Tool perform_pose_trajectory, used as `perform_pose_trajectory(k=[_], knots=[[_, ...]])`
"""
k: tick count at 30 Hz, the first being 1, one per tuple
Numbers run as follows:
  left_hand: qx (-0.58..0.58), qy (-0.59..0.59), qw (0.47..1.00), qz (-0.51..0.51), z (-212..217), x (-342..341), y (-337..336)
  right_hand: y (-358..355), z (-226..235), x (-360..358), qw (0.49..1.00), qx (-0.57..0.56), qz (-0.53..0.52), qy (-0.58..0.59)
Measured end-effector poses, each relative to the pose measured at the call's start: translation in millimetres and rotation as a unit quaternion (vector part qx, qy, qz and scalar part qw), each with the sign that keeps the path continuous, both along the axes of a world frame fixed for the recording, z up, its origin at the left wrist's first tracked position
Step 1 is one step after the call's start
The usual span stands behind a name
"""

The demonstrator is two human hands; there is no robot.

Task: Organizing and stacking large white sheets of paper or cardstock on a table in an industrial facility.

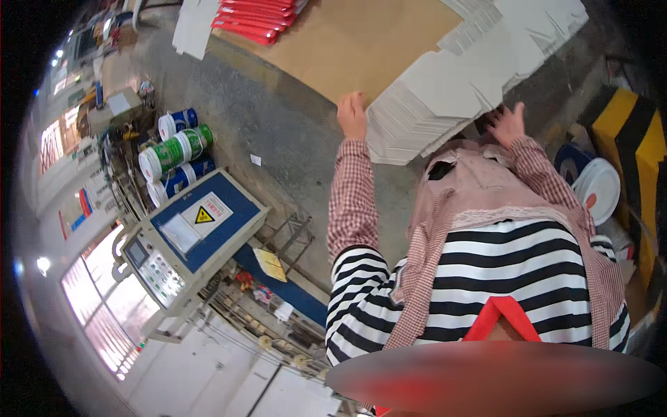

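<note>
A thick stack of white die-cut cardboard sheets [445, 90] lies in front of me, fanned along its near edge. Beside it and beneath part of it is a flat brown board [333, 42]. My left hand [353, 118] is at the board's near edge, by the stack's left corner. Its fingers are bent and close together; what they hold, if anything, is hidden. At the stack's near right edge, my right hand [508, 125] has its fingers spread and holds nothing I can see. Checked sleeve covers reach to both wrists.
Red packets [257, 19] are piled on the board's far left. To the left stand paint-type buckets [174, 154] and a machine with a blue panel and buttons [201, 219]. On the right are a white-lidded bucket [597, 191] and a yellow-black striped barrier [618, 132].
</note>
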State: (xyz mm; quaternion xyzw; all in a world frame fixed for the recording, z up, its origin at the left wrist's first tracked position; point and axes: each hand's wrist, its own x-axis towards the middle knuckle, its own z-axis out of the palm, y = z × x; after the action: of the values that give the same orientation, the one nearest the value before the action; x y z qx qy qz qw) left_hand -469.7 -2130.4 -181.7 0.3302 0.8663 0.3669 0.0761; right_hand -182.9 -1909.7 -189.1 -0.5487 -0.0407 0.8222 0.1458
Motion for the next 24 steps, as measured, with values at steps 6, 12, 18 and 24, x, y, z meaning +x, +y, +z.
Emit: perform_pose_trajectory(k=[6, 12, 18, 24], knots=[[0.228, -0.287, 0.812, 0.453, -33, 68, -106, 31, 43, 48, 0.867, 0.449, 0.160, -0.142], [0.416, -0.545, 0.613, 0.393, -45, 166, -74, 28, 83, -62, 0.492, 0.747, 0.446, 0.018], [0.533, -0.546, 0.548, 0.342, -16, 174, -31, 26, 60, -123, 0.399, 0.750, 0.521, 0.079], [0.584, -0.474, 0.625, 0.212, -15, 204, -30, 85, 53, -102, 0.363, 0.790, 0.491, 0.052]])
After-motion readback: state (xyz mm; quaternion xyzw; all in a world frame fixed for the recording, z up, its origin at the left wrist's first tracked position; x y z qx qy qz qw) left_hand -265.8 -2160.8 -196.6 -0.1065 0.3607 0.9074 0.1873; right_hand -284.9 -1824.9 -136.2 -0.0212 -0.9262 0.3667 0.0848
